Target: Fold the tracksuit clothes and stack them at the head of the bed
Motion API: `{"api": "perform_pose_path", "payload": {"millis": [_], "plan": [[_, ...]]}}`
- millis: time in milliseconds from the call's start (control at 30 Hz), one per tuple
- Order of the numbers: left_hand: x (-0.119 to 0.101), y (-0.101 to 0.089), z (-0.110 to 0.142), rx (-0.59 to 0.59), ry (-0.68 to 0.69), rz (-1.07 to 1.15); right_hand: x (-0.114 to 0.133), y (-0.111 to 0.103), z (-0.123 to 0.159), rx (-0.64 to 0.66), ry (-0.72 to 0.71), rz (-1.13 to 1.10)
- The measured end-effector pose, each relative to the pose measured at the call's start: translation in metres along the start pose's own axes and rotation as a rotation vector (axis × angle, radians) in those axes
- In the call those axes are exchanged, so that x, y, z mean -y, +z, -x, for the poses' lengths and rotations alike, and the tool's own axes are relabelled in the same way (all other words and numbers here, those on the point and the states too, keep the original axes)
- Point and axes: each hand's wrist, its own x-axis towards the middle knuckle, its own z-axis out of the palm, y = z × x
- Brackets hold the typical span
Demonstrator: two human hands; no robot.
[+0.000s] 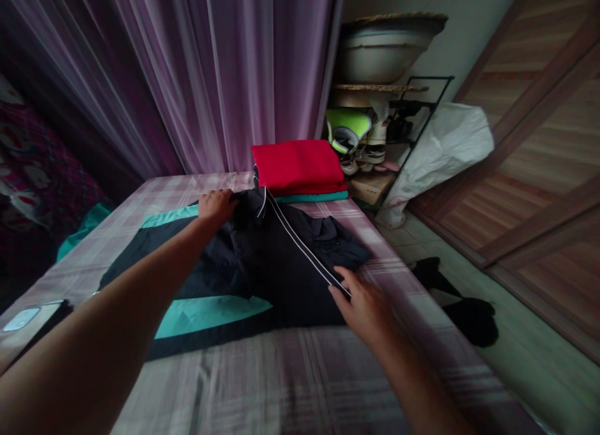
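A dark navy jacket [300, 260] with turquoise panels and white piping lies partly folded on the bed. My left hand [216, 207] is at its far edge, fingers curled over the cloth, which bunches up beside the thumb. At the jacket's right side, my right hand [363, 304] rests on the cloth with thumb and forefinger apart. The white piping runs into the gap between them; the other fingers are hidden. Just beyond the jacket sits a folded red garment [297, 163] on top of a folded turquoise one [314, 197].
A plaid sheet [290, 385] covers the bed. At the left lies a phone [35, 329]. Purple curtains [225, 79] hang behind. To the right stand a rack [434, 104] with basins and shoes, a white sack [445, 147] and wooden doors [529, 154]. Dark cloth [464, 310] lies on the floor.
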Motion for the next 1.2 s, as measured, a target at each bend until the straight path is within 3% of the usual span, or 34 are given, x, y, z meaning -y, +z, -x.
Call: {"api": "perform_pose_path", "payload": {"millis": [133,233,367,467,567,667,800,1033,1100,1200], "plan": [[-0.007,-0.004,0.033,-0.146,0.138,0.162,-0.004,-0.001,-0.003,0.146,0.129,0.061],[-0.009,-0.01,0.096,-0.214,0.386,0.286,0.0,0.001,-0.004,0.138,0.143,0.091],[-0.003,-0.003,0.199,-0.042,0.761,0.285,0.002,0.004,-0.003,0.077,0.122,0.101],[0.011,0.018,0.242,0.014,0.821,0.157,0.001,0.006,-0.006,0.032,0.122,0.091],[0.022,0.039,0.249,0.024,0.802,0.1,0.001,0.001,-0.013,0.076,0.189,0.116],[0.025,0.049,0.246,-0.002,0.79,0.1,0.006,-0.009,-0.021,0.119,0.22,0.206],[0.022,0.048,0.249,-0.023,0.732,0.118,0.015,-0.013,-0.03,0.053,0.224,0.314],[0.019,0.045,0.254,0.059,0.687,0.191,0.024,-0.004,-0.031,0.131,0.254,0.354],[0.018,0.044,0.255,0.058,0.673,0.219,0.029,-0.008,-0.029,0.068,0.236,0.322],[0.017,0.038,0.252,0.074,0.644,0.266,0.039,-0.014,-0.026,-0.096,0.099,0.259]]}}
